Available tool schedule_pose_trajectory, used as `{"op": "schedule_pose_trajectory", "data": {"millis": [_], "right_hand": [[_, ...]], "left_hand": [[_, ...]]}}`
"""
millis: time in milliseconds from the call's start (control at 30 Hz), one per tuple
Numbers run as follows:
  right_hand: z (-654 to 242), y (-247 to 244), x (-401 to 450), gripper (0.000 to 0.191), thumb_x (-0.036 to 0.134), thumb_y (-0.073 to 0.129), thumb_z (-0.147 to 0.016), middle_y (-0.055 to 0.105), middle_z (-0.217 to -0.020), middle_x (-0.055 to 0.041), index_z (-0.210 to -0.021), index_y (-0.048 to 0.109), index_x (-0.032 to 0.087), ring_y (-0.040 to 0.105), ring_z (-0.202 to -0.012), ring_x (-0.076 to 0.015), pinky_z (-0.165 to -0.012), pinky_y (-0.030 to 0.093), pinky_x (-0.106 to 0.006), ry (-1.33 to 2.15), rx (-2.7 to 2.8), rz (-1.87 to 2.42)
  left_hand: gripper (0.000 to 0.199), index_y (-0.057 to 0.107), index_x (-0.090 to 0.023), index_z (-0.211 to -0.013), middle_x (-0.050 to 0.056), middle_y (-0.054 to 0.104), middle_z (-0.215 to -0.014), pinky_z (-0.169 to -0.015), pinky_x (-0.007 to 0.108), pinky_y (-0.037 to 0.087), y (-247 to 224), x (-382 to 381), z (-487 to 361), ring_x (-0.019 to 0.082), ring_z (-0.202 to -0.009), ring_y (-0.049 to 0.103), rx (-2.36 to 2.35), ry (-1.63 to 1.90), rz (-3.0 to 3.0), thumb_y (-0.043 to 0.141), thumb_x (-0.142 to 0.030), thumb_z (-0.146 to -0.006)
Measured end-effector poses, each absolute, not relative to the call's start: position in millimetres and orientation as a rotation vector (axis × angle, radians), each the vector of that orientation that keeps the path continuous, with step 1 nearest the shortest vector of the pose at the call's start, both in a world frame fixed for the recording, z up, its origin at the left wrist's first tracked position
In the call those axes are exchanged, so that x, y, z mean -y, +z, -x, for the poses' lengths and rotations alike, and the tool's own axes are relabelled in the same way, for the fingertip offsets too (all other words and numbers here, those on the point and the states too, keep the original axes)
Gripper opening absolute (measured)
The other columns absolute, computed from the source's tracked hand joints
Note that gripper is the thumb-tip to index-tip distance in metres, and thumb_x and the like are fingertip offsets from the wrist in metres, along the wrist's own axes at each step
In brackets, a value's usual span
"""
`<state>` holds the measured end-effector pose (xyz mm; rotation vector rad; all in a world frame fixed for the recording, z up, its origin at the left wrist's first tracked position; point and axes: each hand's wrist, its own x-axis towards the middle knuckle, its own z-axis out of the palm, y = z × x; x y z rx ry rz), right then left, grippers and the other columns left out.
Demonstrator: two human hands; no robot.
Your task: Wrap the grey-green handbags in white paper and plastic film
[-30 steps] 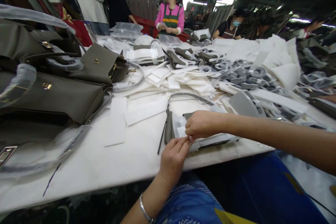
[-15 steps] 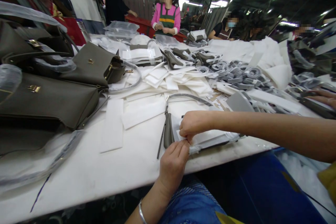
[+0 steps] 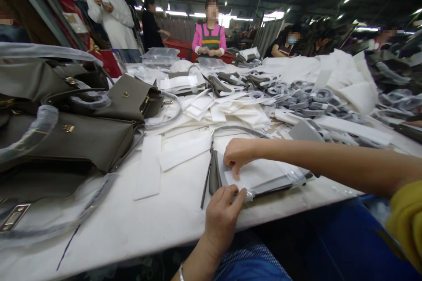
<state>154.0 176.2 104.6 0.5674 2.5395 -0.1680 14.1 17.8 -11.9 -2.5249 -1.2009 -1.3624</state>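
Note:
A dark olive handbag [image 3: 214,174] lies on its side near the table's front edge, its handle [image 3: 242,129] wrapped in clear film and arched away from me. A white foam sheet [image 3: 263,173] covers its upper face, with clear wrapping [image 3: 294,177] along the near edge. My left hand [image 3: 221,213] grips the bag's near left corner, fingers and thumb at the wrapped edge. Over the sheet's left part, my right hand [image 3: 238,154] has its thumb pointing down onto the foam, apart from the bent fingers. No object shows in it; some fingertips are hidden.
More olive handbags [image 3: 75,136] crowd the table's left side. Loose white foam strips [image 3: 150,167] lie left of my hands, with a foam pile [image 3: 231,107] behind. Grey wrapped coils [image 3: 305,94] are heaped at back right. A person [image 3: 210,35] stands across the table.
My hands have come apart from their meeting point at the bag's near left corner. The right thumb has lifted away from the left fingers onto the foam. The camera view has shifted slightly.

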Motion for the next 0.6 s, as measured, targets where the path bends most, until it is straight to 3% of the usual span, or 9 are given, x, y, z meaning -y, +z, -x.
{"op": "schedule_pose_trajectory", "data": {"millis": [233, 300, 400, 500, 600], "right_hand": [[-174.6, 86.4, -208.6, 0.040, 0.055, 0.086, -0.063, 0.065, -0.062, 0.0035, -0.072, 0.070, 0.020, 0.050, -0.057, -0.0126, -0.055, 0.028, -0.024, -0.478, -2.596, -1.055], [-184.0, 85.5, -214.3, 0.035, 0.050, 0.084, -0.068, 0.069, -0.068, 0.0011, -0.077, 0.072, 0.018, 0.057, -0.063, -0.0144, -0.059, 0.034, -0.024, -0.552, -2.594, -1.181], [-196.6, 87.1, -205.2, 0.032, 0.044, 0.063, -0.089, 0.075, -0.091, -0.0086, -0.099, 0.073, 0.015, 0.065, -0.082, -0.0216, -0.072, 0.044, -0.028, -0.502, -2.640, -1.379], [-201.1, 87.1, -172.4, 0.058, 0.053, 0.058, -0.089, 0.070, -0.122, -0.0131, -0.136, 0.059, 0.019, 0.065, -0.106, -0.0274, -0.090, 0.047, -0.035, -0.560, -2.700, -1.428], [-199.9, 79.8, -141.0, 0.107, 0.062, 0.077, -0.065, 0.050, -0.147, -0.0199, -0.154, 0.037, 0.018, 0.045, -0.134, -0.0423, -0.112, 0.033, -0.053, -0.729, -2.628, -1.369]], "left_hand": [[0.024, 0.069, -0.022, -0.113, 0.005, 0.066, -0.095, -0.076, 0.027, 0.050, -10.3, -17.1, -15.5, 0.016, -0.082, 0.059, 1.206, -1.377, 2.477, 0.059, -0.012, -0.094], [0.022, 0.070, -0.023, -0.111, 0.004, 0.066, -0.094, -0.074, 0.026, 0.050, -8.3, -17.3, -15.7, 0.016, -0.081, 0.059, 1.215, -1.401, 2.471, 0.060, -0.013, -0.094], [0.022, 0.071, -0.024, -0.109, 0.004, 0.066, -0.092, -0.074, 0.025, 0.049, -7.3, -17.4, -16.4, 0.015, -0.080, 0.059, 1.217, -1.433, 2.458, 0.061, -0.013, -0.093], [0.022, 0.071, -0.025, -0.108, 0.003, 0.066, -0.090, -0.072, 0.024, 0.050, -10.4, -16.5, -19.0, 0.015, -0.079, 0.060, 1.217, -1.473, 2.418, 0.061, -0.013, -0.093], [0.017, 0.073, -0.027, -0.100, 0.000, 0.067, -0.082, -0.066, 0.022, 0.051, -19.9, -18.3, -23.6, 0.013, -0.072, 0.062, 1.225, -1.512, 2.296, 0.067, -0.016, -0.089]]}}
